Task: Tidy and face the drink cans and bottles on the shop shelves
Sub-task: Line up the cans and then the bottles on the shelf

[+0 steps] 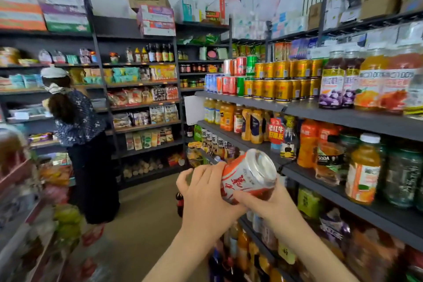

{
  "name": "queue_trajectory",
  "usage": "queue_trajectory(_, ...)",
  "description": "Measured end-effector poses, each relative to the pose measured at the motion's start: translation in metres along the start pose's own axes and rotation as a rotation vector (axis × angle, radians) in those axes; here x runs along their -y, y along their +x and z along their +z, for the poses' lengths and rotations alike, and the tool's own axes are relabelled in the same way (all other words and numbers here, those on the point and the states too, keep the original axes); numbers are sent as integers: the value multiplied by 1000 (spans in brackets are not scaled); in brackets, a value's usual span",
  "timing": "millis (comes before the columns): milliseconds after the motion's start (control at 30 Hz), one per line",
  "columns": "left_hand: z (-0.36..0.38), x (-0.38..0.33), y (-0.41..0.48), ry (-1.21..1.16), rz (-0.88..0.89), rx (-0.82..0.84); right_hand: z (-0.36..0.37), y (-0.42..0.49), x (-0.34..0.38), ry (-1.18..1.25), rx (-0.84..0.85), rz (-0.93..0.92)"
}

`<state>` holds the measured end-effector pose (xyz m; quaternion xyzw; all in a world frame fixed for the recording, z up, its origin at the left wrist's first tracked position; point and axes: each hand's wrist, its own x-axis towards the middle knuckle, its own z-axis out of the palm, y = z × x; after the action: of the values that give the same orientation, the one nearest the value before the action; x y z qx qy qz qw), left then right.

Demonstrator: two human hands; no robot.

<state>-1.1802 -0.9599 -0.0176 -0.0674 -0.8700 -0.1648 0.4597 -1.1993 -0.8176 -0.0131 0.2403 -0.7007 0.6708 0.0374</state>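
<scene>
Out in the aisle beside the drinks shelving, seen from the head camera, a red-and-white drink can (248, 176) is held in mid-air, well clear of every shelf. It lies tilted, one silver end turned up toward the camera and its printed side facing down and left. The left grip (206, 192) has its fingers curled against the can's left side with the thumb standing apart. The right grip (267, 206) cups it from beneath, fingers wrapped across the label. Both are grasping the can, and neither is released.

To the right, the top drinks shelf (240, 98) carries cans stacked two high: blue cans (210, 82), red cans (231, 84), green cans (251, 65) and a long run of gold cans (281, 82), with juice bottles (332, 84) beyond them. The shelf below holds orange drink bottles (226, 117). Across the aisle another person (77, 121) stands at the snack shelves.

The step in hand looks like checking or turning one can before placing it. It most likely belongs with the red cans, though the blur makes it hard to tell whether the label matches. The next move calls for righting the can, turning its printed face outward, then lifting it to that row. It should go down square in the stack without nudging its neighbours, since a knock to the lower tier could topple the upper one.
</scene>
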Motion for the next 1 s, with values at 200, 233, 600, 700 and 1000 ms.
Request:
queue_trajectory(200, 72, 123, 92, -187, 75, 161, 38, 150, -51, 98, -148, -99)
queue_trajectory(233, 87, 146, 111, -213, 83, 226, 40, 179, -58, 102, -170, -128)
queue_trajectory(600, 238, 387, 304, -289, 24, 265, 73, 502, -111, 21, -338, -126)
queue_trajectory(700, 289, 436, 364, -317, 74, 253, 74, 566, -118, -42, -393, -167)
queue_trajectory(1000, 473, 530, 566, -464, 333, 80, 66, 757, -108, -163, -673, -338)
